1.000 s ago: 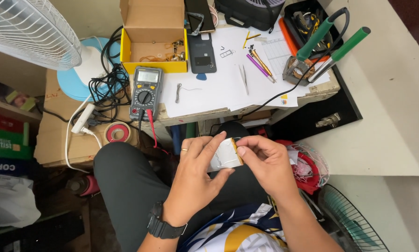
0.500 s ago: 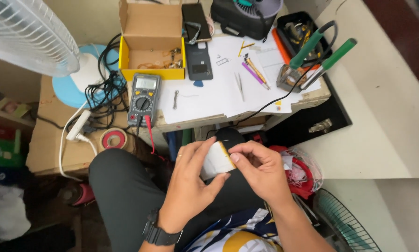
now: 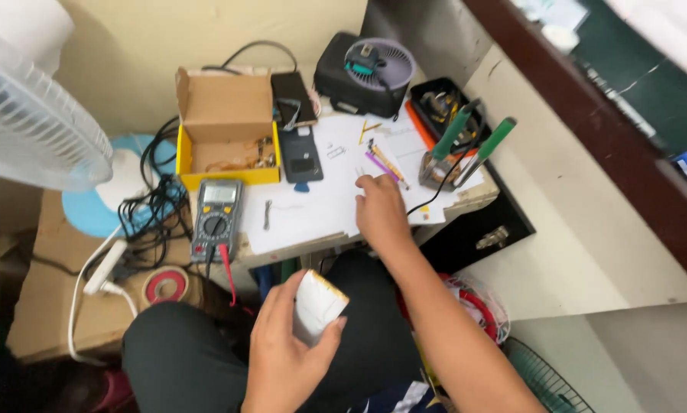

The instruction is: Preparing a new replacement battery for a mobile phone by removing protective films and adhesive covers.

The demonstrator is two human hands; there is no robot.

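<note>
Left hand: my left hand (image 3: 286,356) grips one small white block (image 3: 317,304) between thumb and curled fingers, above my lap.
Block: smooth, rounded-rectangular, with a thin orange-brown edge; long axis tilts up and away toward the table.
Right hand: my right hand (image 3: 380,210) rests on the white paper sheet (image 3: 313,210), fingers loosely together, holding nothing I can see.
Table: one grey multimeter (image 3: 216,218), one open yellow cardboard box (image 3: 225,126).
Far edge: one small black fan (image 3: 370,73).
</note>
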